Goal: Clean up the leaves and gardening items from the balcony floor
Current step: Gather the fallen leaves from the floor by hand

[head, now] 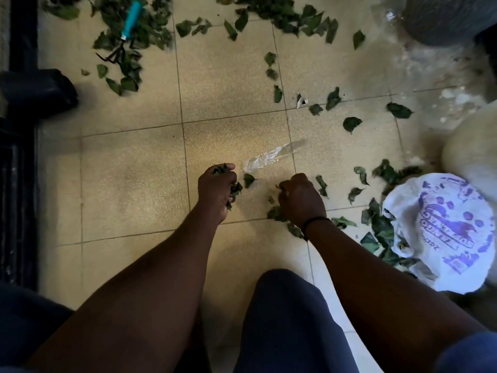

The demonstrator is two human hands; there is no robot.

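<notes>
Green leaves lie scattered over the beige tiled floor, thickest at the top and beside a white plastic bag with purple print at the right. My left hand grips a bunch of leaves, some poking out above and below the fist. My right hand is curled down on the floor, gathering leaves under its fingers. A small hand rake with a turquoise handle and black tines lies among leaves at the top left. A clear plastic scrap lies just beyond my hands.
A black object and a dark frame line the left side. A grey round pot stands at the top right, a pale rounded object at the right edge. My knees in dark blue fabric fill the bottom.
</notes>
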